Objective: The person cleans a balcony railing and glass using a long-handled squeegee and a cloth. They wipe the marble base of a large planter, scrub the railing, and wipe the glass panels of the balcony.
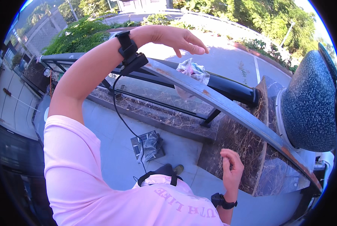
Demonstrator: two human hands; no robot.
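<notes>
My left hand (pixel 182 41) is raised at the end of my outstretched arm, fingers loosely bent and holding nothing visible. Just below it in the picture, a crumpled patterned cloth (pixel 192 70) drapes over a thick black railing tube (pixel 230 89). A grey metal bar (pixel 185 82) with rust patches curves in front of the cloth. Lower right, my right hand (pixel 232 163) has half-curled fingers with the thumb apart; nothing shows in it. It appears over the brown marble-patterned stone (pixel 236 141). Both wrists wear black straps with devices, and a black cable hangs from the left one.
A large speckled dark pot (pixel 312 107) stands on the stone ledge at right. Lower black railing bars (pixel 160 103) run across the middle. On the tiled floor lies a flat panel-like item (pixel 147 145) with clear plastic on it. Beyond the railing are a paved road and bushes.
</notes>
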